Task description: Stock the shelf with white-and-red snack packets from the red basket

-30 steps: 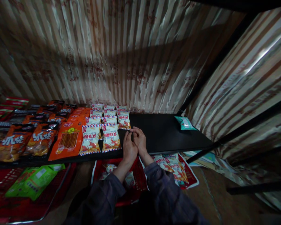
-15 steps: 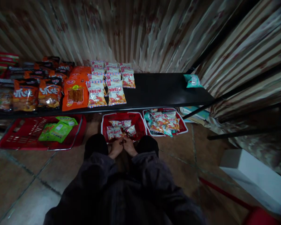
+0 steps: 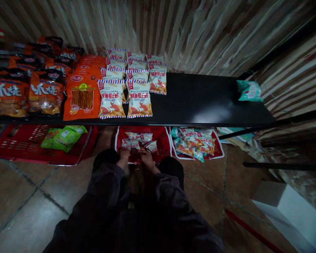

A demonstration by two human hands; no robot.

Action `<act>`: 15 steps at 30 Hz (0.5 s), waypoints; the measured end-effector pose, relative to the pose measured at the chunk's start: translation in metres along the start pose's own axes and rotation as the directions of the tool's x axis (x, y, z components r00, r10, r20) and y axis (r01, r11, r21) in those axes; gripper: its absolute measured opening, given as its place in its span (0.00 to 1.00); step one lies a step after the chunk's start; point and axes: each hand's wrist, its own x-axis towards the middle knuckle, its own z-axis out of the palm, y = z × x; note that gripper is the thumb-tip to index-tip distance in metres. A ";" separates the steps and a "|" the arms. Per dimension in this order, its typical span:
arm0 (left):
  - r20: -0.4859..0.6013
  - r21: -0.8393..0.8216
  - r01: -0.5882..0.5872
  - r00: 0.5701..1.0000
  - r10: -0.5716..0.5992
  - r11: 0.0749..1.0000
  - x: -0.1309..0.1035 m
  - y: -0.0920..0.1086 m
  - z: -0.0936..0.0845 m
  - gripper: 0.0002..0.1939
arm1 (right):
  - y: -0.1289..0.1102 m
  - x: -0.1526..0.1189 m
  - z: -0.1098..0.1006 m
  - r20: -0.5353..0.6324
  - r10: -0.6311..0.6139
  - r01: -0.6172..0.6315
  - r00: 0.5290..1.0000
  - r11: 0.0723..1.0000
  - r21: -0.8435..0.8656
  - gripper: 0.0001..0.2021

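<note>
My left hand is at the near rim of the middle red basket, fingers curled inward close to the white snack bags lying in it. A short gap to the right, my right hand reaches over the same rim, its fingers bent too. Dim light hides what the fingertips of either hand hold. On the black shelf above, similar white bags with red lettering stand in overlapping rows.
Orange bags and black-and-orange bags fill the shelf's left. A teal bag lies at its right end. Below are a left basket with green packets and a right basket of mixed bags. My knees flank the middle basket.
My hands, close together at the basket's near rim before, are now apart, the left one shifted left and the right one slightly right. The camera view has moved closer to the shelf.
</note>
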 end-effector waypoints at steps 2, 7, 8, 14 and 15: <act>-0.019 0.001 0.014 1.000 -0.014 1.000 0.008 0.003 0.007 0.08 | 0.005 0.008 0.003 0.013 0.025 -0.024 1.000 0.999 -0.041 0.10; 0.009 0.020 0.033 0.999 -0.033 0.999 0.012 -0.003 0.019 0.03 | 0.011 0.037 0.012 0.040 0.048 -0.041 0.998 0.988 -0.147 0.07; 0.013 0.029 0.034 0.999 -0.035 0.999 0.012 -0.005 0.020 0.03 | 0.011 0.045 0.013 0.047 0.042 -0.033 0.998 0.984 -0.173 0.08; 0.023 0.100 0.044 0.999 -0.046 0.994 0.006 -0.010 0.026 0.04 | 0.006 0.086 0.013 0.078 -0.058 0.078 0.995 0.956 -0.282 0.11; 0.017 0.115 0.043 0.999 -0.045 0.992 0.006 -0.009 0.028 0.05 | 0.005 0.090 0.012 0.087 -0.080 0.102 0.993 0.954 -0.280 0.10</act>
